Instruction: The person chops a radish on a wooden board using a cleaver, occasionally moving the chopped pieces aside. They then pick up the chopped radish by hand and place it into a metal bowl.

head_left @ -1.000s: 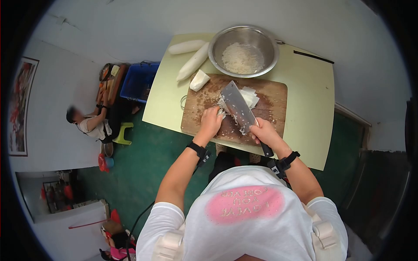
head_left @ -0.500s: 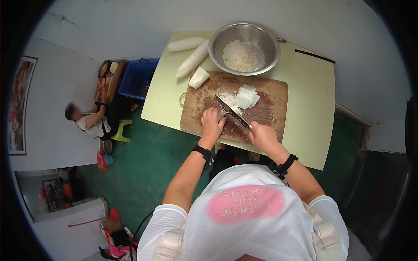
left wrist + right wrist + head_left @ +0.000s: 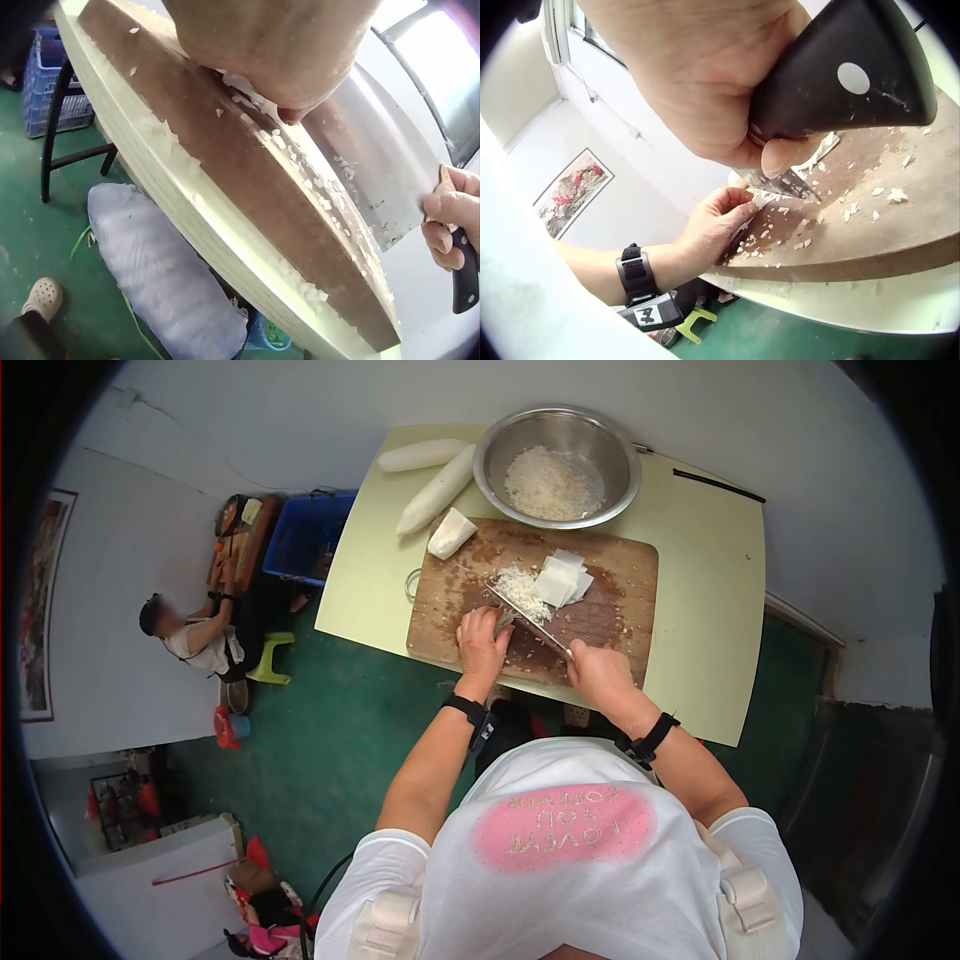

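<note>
My right hand (image 3: 603, 678) grips the black handle (image 3: 840, 75) of a cleaver. Its broad steel blade (image 3: 375, 150) stands edge-down at the wooden cutting board (image 3: 630, 575), slanting toward my left hand (image 3: 482, 645). Between the bent fingers and thumb of that left hand is a small bunch of white radish strips (image 3: 505, 621), partly hidden, right beside the blade. Finely chopped radish (image 3: 520, 590) lies heaped just beyond the cleaver. A stack of thin square radish slices (image 3: 563, 580) sits to the right of the heap. Loose bits cling to the blade and dot the board.
A steel bowl (image 3: 615, 465) with chopped white radish stands behind the board. Two whole radishes (image 3: 437, 495) lie to its left, and a cut radish piece (image 3: 452, 535) rests at the board's corner. A black rod (image 3: 718, 486) lies at the table's back right. Another person sits far left.
The cleaver has turned from lying tilted, its flat side showing over the slices, to standing on edge beside my left fingers. The slice stack and chopped heap are now uncovered.
</note>
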The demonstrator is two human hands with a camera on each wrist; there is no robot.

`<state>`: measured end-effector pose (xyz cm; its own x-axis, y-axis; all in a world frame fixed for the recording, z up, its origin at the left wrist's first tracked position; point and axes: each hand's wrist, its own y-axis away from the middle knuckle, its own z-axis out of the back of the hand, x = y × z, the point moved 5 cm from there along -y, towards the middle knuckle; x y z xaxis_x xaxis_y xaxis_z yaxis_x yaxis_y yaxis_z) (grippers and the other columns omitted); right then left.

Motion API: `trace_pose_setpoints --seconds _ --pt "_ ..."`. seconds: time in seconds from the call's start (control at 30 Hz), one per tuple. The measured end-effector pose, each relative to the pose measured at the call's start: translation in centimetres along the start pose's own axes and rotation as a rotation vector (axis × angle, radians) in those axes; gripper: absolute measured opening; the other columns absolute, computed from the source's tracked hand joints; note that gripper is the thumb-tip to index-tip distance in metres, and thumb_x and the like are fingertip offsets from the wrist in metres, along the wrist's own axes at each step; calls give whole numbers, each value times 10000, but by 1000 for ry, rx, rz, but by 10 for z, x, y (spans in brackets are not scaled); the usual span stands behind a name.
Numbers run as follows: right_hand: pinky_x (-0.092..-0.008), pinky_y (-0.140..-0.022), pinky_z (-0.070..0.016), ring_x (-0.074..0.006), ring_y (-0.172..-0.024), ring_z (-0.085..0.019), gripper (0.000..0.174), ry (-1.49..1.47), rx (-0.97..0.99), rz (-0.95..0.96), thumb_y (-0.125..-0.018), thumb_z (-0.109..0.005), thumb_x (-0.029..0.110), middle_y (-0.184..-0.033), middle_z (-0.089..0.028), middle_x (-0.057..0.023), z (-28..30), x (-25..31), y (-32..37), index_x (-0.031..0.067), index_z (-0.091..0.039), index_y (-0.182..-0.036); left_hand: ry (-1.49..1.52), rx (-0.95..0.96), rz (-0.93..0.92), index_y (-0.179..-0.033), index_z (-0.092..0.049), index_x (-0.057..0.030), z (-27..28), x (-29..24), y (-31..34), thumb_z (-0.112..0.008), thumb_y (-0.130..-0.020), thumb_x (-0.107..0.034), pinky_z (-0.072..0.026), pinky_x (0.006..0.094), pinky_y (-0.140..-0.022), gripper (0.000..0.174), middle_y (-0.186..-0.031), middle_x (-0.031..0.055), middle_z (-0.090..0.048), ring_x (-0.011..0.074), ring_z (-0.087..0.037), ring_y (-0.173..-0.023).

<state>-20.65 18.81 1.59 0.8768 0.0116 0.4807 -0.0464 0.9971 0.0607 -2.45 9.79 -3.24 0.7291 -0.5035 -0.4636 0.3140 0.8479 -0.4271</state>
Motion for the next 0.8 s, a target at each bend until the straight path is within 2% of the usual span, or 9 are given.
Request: trace_pose_setpoints --seconds 0.2,0.4,0.8 --pt "-472 -530 -484 -364 -590 -625 81 14 -55 17 -798 -580 98 -607 -604 -182 1 2 6 35 -529 -794 -49 -23 17 -925 -643 -120 -7 2 1 -689 -750 -122 -402 389 -815 180 -1003 30 -639 261 -555 -976" --pt "-479 -533 -482 -372 -598 -624 79 37 7 -16 -801 -578 92 -615 -606 -180 1 1 7 33 -526 -796 -42 -48 28 -878 -656 -123 -7 1 1 -687 -765 -137 -398 390 -810 118 -981 11 -645 247 -552 -945" --pt "-499 -548 -476 -389 -615 -623 87 -15 34 -48 -809 -568 99 -636 -610 -197 -2 2 9 26 -523 -797 -75 -40 34 -887 -637 -116 -9 4 2 -691 -752 -148 -394 396 -804 149 -961 24 -631 256 -548 -947"
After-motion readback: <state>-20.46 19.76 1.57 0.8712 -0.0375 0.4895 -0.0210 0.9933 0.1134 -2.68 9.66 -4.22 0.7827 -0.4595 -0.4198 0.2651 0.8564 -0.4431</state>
